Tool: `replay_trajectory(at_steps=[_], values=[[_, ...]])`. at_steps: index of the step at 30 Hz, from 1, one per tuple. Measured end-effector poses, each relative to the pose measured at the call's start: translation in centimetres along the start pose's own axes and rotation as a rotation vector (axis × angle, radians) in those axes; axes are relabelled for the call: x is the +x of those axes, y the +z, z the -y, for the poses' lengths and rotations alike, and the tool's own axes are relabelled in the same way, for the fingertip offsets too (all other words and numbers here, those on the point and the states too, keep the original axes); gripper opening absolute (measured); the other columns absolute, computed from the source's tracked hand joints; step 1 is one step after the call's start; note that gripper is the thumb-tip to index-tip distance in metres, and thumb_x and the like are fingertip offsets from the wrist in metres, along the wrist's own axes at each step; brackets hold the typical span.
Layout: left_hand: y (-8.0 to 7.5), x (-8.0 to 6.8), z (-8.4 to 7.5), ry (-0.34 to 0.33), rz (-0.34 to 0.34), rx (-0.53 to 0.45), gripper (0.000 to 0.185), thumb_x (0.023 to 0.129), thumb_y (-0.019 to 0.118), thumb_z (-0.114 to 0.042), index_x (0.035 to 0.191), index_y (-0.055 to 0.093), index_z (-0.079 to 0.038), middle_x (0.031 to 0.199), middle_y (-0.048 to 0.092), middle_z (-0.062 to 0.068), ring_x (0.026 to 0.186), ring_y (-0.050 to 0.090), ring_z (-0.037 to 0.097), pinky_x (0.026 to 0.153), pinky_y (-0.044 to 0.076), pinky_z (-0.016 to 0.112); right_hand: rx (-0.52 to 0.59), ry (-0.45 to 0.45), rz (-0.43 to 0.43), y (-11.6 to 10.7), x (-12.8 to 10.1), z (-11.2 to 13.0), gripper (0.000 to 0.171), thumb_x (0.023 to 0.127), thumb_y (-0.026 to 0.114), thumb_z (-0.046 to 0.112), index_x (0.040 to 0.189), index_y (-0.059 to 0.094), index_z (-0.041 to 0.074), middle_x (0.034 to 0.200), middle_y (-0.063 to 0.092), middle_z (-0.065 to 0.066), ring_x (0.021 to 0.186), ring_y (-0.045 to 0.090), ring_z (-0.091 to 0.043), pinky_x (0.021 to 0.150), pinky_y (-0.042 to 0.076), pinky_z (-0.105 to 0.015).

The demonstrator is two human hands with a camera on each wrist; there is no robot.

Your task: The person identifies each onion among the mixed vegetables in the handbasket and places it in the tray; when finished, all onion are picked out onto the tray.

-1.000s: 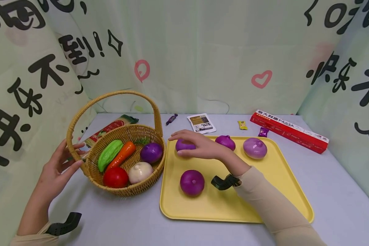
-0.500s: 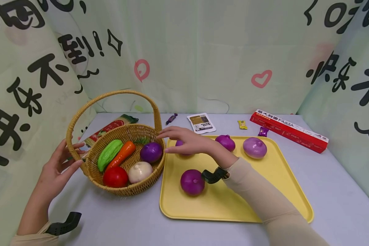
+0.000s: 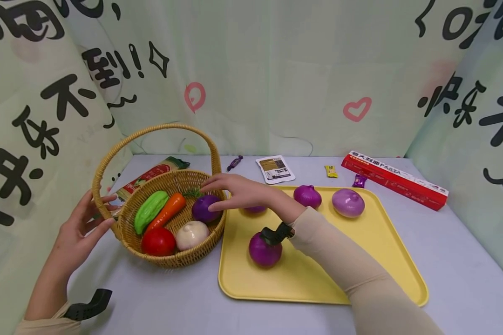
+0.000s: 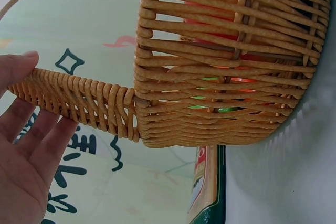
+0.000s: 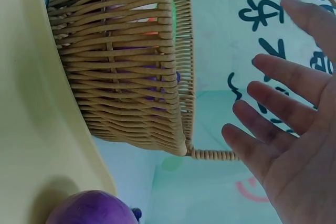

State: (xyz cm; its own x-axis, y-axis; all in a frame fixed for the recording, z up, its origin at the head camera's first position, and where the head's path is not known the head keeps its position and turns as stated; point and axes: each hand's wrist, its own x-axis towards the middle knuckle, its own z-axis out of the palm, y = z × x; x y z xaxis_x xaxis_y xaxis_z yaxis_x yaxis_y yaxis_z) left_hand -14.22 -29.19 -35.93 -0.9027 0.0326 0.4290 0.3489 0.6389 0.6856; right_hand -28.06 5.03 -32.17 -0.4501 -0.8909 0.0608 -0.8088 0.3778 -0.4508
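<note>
1. Right hand (image 3: 239, 193) reached over the right rim of the wicker basket (image 3: 127, 232), fingers spread and straight, holding nothing; hovered just above the purple onion in the basket (image 3: 205, 208).
2. Left hand (image 3: 79, 228) rested against the left side of the basket at the foot of its handle (image 4: 79, 103), fingers straight and relaxed, touching the weave without curling round it.
3. Stood on the grey table (image 3: 172, 307), left of the yellow tray (image 3: 318, 288) and touching its edge; held a green gourd (image 3: 150, 211), a carrot (image 3: 167, 209), a tomato (image 3: 158, 242), a white onion (image 3: 191, 235) and the purple onion.
4. Lay on the tray: a dark purple onion (image 3: 265, 251) near the front, partly behind the right wrist strap; another purple onion (image 3: 255, 209) mostly hidden under the right forearm; a third (image 3: 307, 196) and a paler onion (image 3: 348, 202) at the back.
5. Lay behind the basket: a pasta packet (image 3: 151, 174); behind the tray, a red pasta box (image 3: 394, 179), a small sachet (image 3: 274, 168) and wrapped candies (image 3: 234, 163).
</note>
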Motion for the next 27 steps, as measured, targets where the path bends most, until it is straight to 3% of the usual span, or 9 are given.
replay_trajectory(at_steps=[14, 27], values=[[0.0, -0.1, 0.0, -0.010, 0.003, 0.005, 0.080, 0.087, 0.062, -0.002, 0.150, 0.020, -0.028, 0.123, 0.044, -0.035, 0.108, 0.047, -0.016, 0.083, 0.038, -0.003, -0.130, 0.003, 0.109, 0.9, 3.4, 0.2, 0.053, 0.089, 0.062, 0.037, 0.132, 0.054, 0.008, 0.140, 0.049, -0.009, 0.132, 0.044, -0.022, 0.112, 0.034, -0.033], [-0.1, 0.1, 0.0, -0.010, 0.003, 0.003, 0.080, 0.087, 0.062, -0.002, 0.150, 0.021, -0.028, 0.124, 0.047, -0.032, 0.109, 0.049, -0.013, 0.083, 0.038, -0.003, -0.142, 0.004, 0.171, 0.7, 5.8, 0.3, 0.054, 0.089, 0.063, 0.035, 0.132, 0.054, 0.005, 0.138, 0.052, -0.012, 0.132, 0.045, -0.023, 0.112, 0.035, -0.032]])
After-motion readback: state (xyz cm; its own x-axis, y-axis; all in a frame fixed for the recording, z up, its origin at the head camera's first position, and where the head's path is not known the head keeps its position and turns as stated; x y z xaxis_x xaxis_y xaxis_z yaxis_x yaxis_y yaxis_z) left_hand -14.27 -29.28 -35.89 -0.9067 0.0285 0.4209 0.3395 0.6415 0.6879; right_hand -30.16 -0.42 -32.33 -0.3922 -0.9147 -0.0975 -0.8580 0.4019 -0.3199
